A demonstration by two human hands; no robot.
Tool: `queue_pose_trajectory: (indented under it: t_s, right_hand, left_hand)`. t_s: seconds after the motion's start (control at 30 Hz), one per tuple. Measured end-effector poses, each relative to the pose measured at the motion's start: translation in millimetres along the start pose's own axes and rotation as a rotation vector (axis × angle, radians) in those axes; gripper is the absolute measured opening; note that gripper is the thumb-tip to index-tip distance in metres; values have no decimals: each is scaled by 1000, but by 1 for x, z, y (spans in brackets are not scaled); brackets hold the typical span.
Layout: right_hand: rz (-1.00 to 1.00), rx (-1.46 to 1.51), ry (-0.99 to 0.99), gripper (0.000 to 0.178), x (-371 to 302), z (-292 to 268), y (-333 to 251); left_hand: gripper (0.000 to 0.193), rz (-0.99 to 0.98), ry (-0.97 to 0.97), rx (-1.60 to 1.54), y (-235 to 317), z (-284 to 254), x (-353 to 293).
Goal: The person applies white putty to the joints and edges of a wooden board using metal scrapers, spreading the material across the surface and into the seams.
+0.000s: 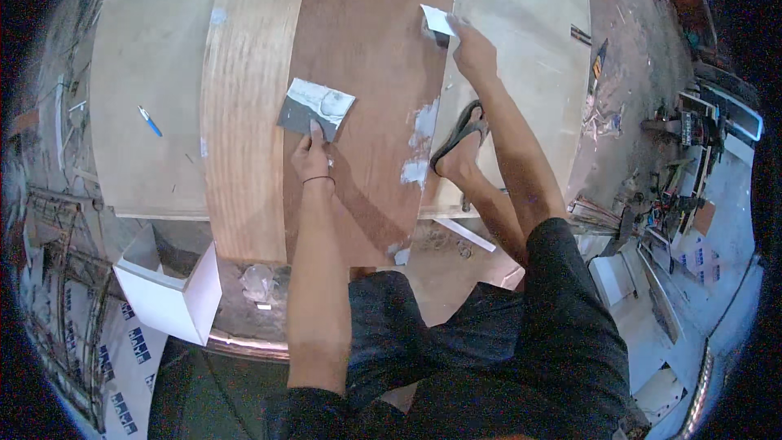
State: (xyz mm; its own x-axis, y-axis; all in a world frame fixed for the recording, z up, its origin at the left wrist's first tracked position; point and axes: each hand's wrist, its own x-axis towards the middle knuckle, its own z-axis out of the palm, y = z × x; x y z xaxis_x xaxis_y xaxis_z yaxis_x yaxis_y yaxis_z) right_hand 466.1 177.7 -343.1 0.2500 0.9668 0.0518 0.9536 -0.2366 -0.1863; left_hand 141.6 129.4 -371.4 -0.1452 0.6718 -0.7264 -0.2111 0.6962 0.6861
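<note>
Crouching over wooden boards on the floor, the person looks down from the head camera at both hands. The left hand [312,156] grips the lower edge of a flat grey putty plate [316,108] smeared with white filler, fingers closed on it, and the plate lies on the reddish-brown plywood sheet [366,57]. The right hand [475,53] reaches farther out and pinches a small white scraper [438,21], whose blade meets the seam between the brown sheet and a pale board [521,24] to its right. White filler patches [419,143] dot the brown sheet's right edge, just beside a foot in a sandal [460,143] that stands on that seam. A light, grainy wood strip [244,98] lies left of the brown sheet, and beyond it a pale panel carries a blue pen [150,121]. A white open box [167,285] sits near the lower left, with a crumpled clear plastic bag [259,283] just beside it.
</note>
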Motion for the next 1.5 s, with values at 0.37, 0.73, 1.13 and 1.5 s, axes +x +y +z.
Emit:
queue_pose_trajectory:
  t_s: [0.37, 0.73, 1.13, 1.5]
  right_hand:
    - [-16, 351, -335, 43, -129, -25, -29]
    - [-28, 488, -130, 41, -155, -5, -45]
    - [-189, 228, -323, 50, -213, -13, -48]
    - [-9, 191, -201, 56, -196, 5, -42]
  left_hand:
    - [31, -26, 9, -15, -6, -12, 8]
    - [33, 32, 2, -68, 3, -1, 2]
    - [40, 18, -13, -46, -6, -2, 8]
    - [32, 18, -4, 0, 6, 3, -3]
